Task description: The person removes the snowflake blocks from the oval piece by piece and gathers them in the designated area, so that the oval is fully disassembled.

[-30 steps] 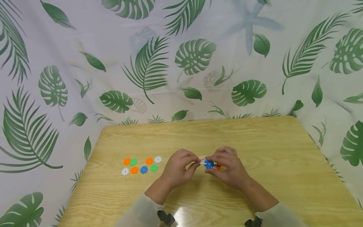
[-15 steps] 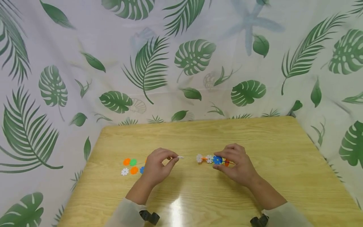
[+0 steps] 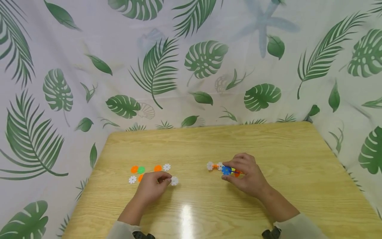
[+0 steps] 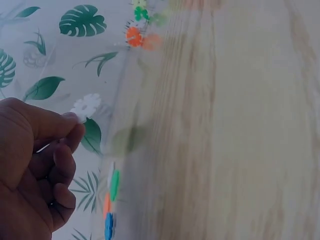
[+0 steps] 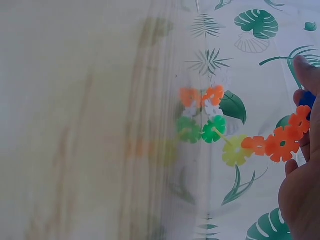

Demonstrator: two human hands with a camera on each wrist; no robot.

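Between thumb and forefinger, my left hand (image 3: 150, 187) pinches a white notched flower disc (image 3: 174, 181), seen face-on in the left wrist view as well. That disc is apart from the chain and just right of the loose discs. My right hand (image 3: 249, 174) holds a chain of interlocked flower discs, gripping it near a blue disc (image 3: 226, 170). A white disc (image 3: 210, 166) forms the chain's left end. Orange discs (image 5: 282, 143), a yellow disc (image 5: 235, 151) and a green disc (image 5: 214, 129) show along it in the right wrist view. The fingers hide part of the chain.
Loose discs lie flat on the wooden table (image 3: 191, 142) at the left: orange (image 3: 135, 169), green (image 3: 141, 170), white (image 3: 166, 167) and others. My left hand covers some of them. A leaf-patterned cloth (image 3: 179, 76) hangs behind the table.
My left hand has moved left, away from the chain, carrying the white disc, which has turned from edge-on to face-on. My right hand has shifted slightly right, still holding the chain.
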